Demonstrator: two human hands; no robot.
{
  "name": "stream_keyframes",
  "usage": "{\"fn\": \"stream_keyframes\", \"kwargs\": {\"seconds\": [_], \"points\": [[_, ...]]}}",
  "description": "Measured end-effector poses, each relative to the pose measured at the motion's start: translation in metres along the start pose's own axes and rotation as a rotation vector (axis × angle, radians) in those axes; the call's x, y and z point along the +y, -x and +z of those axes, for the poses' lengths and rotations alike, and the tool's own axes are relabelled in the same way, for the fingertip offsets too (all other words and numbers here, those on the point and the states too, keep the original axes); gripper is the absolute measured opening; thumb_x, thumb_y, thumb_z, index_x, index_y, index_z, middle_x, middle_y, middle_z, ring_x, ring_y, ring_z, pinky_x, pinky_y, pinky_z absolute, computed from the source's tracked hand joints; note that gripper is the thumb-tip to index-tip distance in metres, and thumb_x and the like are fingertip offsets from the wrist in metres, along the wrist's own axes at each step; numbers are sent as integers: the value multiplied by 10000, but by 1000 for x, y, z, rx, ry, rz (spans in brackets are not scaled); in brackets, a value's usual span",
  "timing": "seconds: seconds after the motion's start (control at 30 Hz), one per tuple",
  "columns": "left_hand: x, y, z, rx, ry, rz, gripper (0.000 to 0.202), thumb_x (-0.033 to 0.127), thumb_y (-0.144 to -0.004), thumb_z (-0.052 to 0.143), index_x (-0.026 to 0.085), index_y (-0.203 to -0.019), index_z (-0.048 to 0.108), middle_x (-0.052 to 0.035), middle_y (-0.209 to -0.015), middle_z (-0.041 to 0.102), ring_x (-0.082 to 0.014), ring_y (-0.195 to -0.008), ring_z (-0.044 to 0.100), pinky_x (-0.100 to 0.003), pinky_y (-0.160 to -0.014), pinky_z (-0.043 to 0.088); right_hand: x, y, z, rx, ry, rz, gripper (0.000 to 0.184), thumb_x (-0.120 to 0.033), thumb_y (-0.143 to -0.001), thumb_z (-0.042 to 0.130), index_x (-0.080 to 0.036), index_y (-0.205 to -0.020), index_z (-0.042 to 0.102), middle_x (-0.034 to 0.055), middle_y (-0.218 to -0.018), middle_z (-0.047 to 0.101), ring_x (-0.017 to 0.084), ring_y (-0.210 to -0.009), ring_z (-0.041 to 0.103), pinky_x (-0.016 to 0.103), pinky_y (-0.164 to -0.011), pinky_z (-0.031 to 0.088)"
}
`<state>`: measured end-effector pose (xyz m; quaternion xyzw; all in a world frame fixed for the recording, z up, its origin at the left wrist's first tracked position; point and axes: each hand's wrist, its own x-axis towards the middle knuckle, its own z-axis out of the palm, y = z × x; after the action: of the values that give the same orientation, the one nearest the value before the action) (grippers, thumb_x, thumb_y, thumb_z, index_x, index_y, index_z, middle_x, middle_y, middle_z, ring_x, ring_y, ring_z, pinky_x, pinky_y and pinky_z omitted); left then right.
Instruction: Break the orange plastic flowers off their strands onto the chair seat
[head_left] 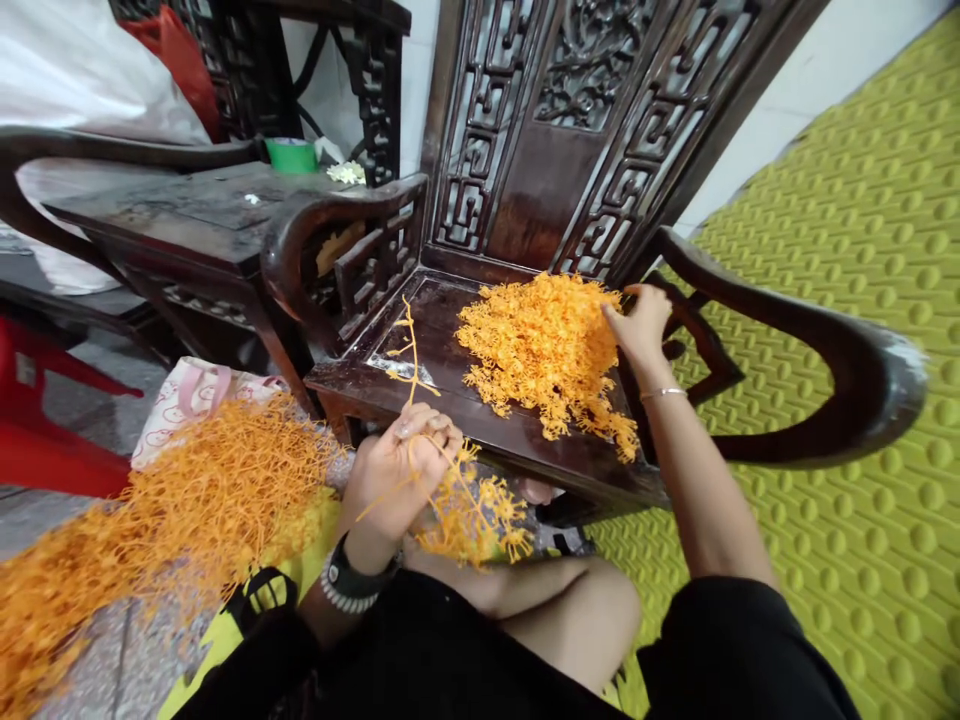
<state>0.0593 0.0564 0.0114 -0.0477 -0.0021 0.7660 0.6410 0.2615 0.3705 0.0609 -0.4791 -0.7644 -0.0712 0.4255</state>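
Observation:
My left hand (397, 470) is closed around a bunch of thin orange plastic sprigs (472, 515), just in front of the dark carved wooden chair (525, 190); one sprig (410, 350) sticks up from my fist. A heap of the same orange sprigs (544, 350) lies on the chair's seat. My right hand (641, 320) reaches to the heap's right edge, fingers bent and touching the sprigs. I wear a watch on the left wrist and a thin bracelet on the right.
A big loose pile of orange sprigs (165, 530) lies at my left on the floor, over a pink-handled bag (195, 390). A dark wooden side table (187, 215) with a green cup (291, 155) stands beyond; a red stool (37, 420) at far left; yellow bumpy mat (862, 330) at right.

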Motion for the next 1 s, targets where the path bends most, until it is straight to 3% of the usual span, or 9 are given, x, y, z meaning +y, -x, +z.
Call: {"fn": "stream_keyframes", "kwargs": {"seconds": [0.1, 0.13, 0.23, 0.3, 0.4, 0.5, 0.67, 0.8, 1.0], "points": [[4, 2, -2, -46, -41, 8, 305, 65, -929, 352, 187, -650, 357, 44, -580, 394, -95, -619, 513, -254, -750, 452, -48, 47, -26, 133, -248, 18, 316, -433, -870, 473, -164, -1009, 564, 142, -1080, 593, 264, -1035, 546, 476, -925, 420], [4, 3, -2, -63, -53, 13, 302, 68, -927, 366, 188, -649, 358, 46, -569, 381, -94, -606, 502, -246, -735, 449, -70, 69, -35, 37, -393, 1, 305, -446, -890, 450, -175, -937, 581, 113, -967, 623, 238, -935, 585, 439, -868, 460], [3, 5, -3, -114, -94, 30, 311, 95, -937, 376, 188, -641, 354, 46, -553, 352, -97, -601, 487, -237, -718, 448, -134, 138, -55, -634, -775, -91, 316, -474, -886, 497, -181, -893, 617, 65, -864, 665, 193, -827, 628, 354, -774, 504], [1, 8, -3, -142, -138, 30, 328, 125, -953, 365, 188, -632, 351, 42, -545, 332, -106, -613, 491, -241, -715, 453, -162, 171, -60, -842, -864, -168, 295, -463, -817, 623, -173, -873, 631, 46, -870, 670, 178, -820, 621, 315, -758, 490], [4, 12, -4, -163, -218, 5, 355, 180, -986, 312, 185, -636, 375, 38, -535, 314, -112, -606, 480, -242, -702, 463, -176, 188, -66, -954, -815, -252, 242, -389, -816, 643, -169, -718, 615, 7, -738, 647, 139, -703, 582, 264, -675, 447], [14, 17, -11, -101, -329, -21, 395, 183, -1001, 256, 169, -638, 411, 35, -563, 364, -93, -564, 447, -269, -761, 487, -170, 178, -77, -862, -575, -287, 194, -310, -838, 591, -181, -694, 600, -7, -668, 612, 131, -645, 549, 271, -663, 410], [25, 24, -29, 36, -415, -136, 365, 154, -987, 310, 151, -657, 466, 13, -660, 472, -90, -653, 525, -290, -820, 514, -160, 174, -94, -675, -199, -277, 88, -241, -772, 579, -202, -849, 595, 24, -822, 618, 165, -679, 580, 271, -585, 388], [22, 28, -35, 81, -427, -143, 325, 201, -968, 399, 152, -649, 441, -29, -934, 596, -151, -937, 596, -320, -798, 551, -156, 188, -92, -628, -197, -270, 206, -210, -825, 503, -199, -1022, 565, 64, -955, 638, 199, -777, 629, 301, -650, 462], [17, 31, -31, 58, -488, -282, 295, 287, -966, 420, 163, -700, 450, -75, -1162, 572, -157, -940, 606, -272, -697, 581, -157, 185, -92, -367, -279, -254, 327, -172, -841, 490, -212, -1163, 528, 120, -1231, 541, 265, -1145, 544, 415, -945, 472]]}}
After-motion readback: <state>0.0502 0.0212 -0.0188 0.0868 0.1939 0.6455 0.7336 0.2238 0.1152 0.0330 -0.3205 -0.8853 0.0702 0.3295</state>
